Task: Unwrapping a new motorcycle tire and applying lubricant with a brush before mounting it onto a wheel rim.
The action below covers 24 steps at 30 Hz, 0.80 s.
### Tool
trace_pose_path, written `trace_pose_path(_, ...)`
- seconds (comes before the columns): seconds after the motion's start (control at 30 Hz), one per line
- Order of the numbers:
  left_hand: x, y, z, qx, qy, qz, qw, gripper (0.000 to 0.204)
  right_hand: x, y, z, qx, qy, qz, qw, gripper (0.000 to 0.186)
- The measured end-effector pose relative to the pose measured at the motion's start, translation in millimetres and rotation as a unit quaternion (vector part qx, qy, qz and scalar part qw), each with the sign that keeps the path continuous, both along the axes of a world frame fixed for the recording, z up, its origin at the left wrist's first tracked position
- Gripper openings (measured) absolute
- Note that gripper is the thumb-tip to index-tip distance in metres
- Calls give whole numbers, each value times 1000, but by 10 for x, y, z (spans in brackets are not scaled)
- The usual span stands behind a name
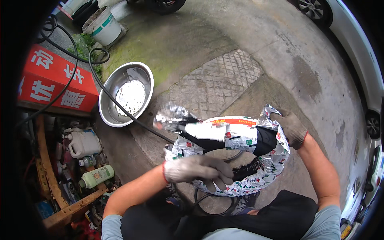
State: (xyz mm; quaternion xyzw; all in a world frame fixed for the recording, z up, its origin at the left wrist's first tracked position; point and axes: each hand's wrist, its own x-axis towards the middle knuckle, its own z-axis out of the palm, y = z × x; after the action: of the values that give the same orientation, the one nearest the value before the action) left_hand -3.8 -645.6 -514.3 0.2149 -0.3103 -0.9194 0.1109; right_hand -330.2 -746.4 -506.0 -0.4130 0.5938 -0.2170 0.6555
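A ring-shaped bundle, a black tire in torn silver-white patterned wrapping with a red and yellow stripe, lies in front of me above my feet. Loose crumpled silver wrapping sticks up at its upper left and right. My right hand, in a grey-brown glove, grips the wrapping at the upper right, its fingertips partly hidden. My left hand, in a grey glove, hovers over or lightly touches the lower left of the ring, fingers loosely curved and apart with nothing visible in them. A black hose runs under the bundle.
A steel basin sits at upper left, beside a red sign box. Wooden framing holds jugs and bottles at left. A white bucket stands behind. A parked car lines the right edge; a dark wheel shows at top.
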Motion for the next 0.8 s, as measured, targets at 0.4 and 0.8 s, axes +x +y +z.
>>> trace_pose_path(0.4,-312,513,-1070,-32,64,282,957,40,-94,345,690,-79,105,83,988,35)
trace_pose_path(0.8,-457,-597,-578,111,299,375,871,48,336,290,933,-253,268,39,929,50)
